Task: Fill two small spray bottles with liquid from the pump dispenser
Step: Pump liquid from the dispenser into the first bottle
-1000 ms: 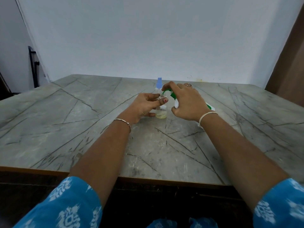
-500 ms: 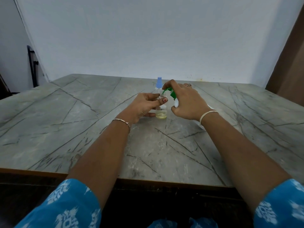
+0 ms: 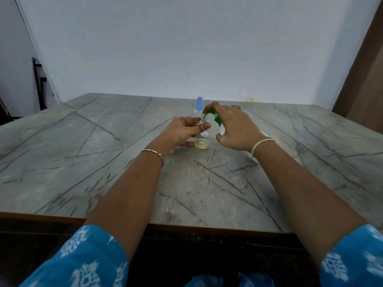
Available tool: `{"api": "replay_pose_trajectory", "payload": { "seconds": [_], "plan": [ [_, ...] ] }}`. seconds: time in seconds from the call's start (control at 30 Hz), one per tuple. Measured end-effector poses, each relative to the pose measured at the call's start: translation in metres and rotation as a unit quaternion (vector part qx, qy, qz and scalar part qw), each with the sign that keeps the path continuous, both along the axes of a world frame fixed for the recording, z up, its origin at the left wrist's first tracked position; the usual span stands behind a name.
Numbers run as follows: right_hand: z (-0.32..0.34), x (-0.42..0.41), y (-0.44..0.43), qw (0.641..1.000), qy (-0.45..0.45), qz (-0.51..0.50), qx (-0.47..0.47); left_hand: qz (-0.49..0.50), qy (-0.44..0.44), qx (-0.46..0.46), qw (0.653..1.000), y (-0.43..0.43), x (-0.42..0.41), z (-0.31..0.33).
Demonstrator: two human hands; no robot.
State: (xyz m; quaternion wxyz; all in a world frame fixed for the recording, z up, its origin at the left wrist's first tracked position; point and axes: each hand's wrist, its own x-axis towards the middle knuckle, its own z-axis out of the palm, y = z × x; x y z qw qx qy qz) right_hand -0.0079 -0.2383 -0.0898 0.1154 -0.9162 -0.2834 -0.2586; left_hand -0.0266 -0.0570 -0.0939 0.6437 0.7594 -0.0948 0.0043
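Little is changed from a second ago. The open bottle (image 3: 202, 145) is kept upright on the table (image 3: 103, 162), pinched at the neck by the left hand (image 3: 182, 133). The dispenser (image 3: 217, 120) is gripped tilted in the right hand (image 3: 236, 129), fingers curled round it, nozzle at the mouth. Only a shallow yellow layer is seen, so filling is judged barely begun. The capped second bottle (image 3: 199, 102) is left just behind.

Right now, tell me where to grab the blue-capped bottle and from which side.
Take the blue-capped bottle by its clear shoulder under the cap, probably from above and left. It stands upright behind the open bottle held by the left hand, and the right hand with the pump dispenser crowds its right side.
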Motion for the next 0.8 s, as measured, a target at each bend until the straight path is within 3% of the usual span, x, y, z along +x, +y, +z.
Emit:
{"api": "replay_pose_trajectory", "payload": {
  "seconds": [0.8],
  "plan": [
    [0.0020,-0.0077,0.0047,0.999,-0.027,-0.019,-0.015,0.008,0.000,0.007,1.000,0.0008,0.0028,-0.0023]
  ]
}}
